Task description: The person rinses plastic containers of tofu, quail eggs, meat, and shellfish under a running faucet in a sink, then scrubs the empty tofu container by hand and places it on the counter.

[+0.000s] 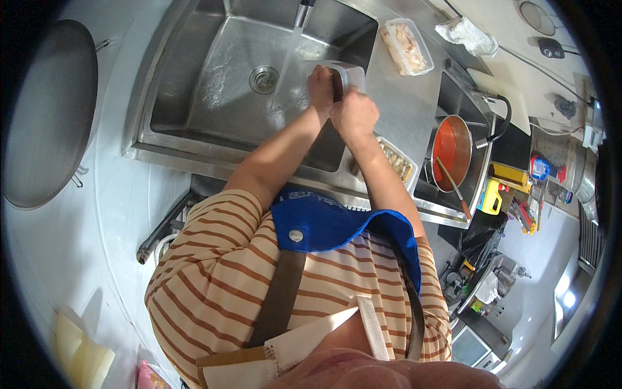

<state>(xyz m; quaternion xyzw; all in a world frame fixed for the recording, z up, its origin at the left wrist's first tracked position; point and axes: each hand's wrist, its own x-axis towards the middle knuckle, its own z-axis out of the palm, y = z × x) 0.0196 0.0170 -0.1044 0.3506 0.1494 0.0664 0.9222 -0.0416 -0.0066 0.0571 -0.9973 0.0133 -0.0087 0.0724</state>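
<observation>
Over the right side of the stainless steel sink basin (228,112), a clear plastic container (354,74) is tipped on its side. My left hand (320,88) is at its left edge, fingers partly hidden behind it. My right hand (355,114) grips its near rim. The inside looks dark, and what it holds cannot be made out. Water runs from the faucet (304,15) into the basin, left of my hands, near the drain (264,79).
On the steel counter (398,104) stand a plastic tub of pale sliced food (406,46) and, under my right forearm, another food container (396,160). A pot of red liquid (444,146) with a wooden-handled utensil (454,187) sits in the second sink. A large round pan (51,114) hangs left.
</observation>
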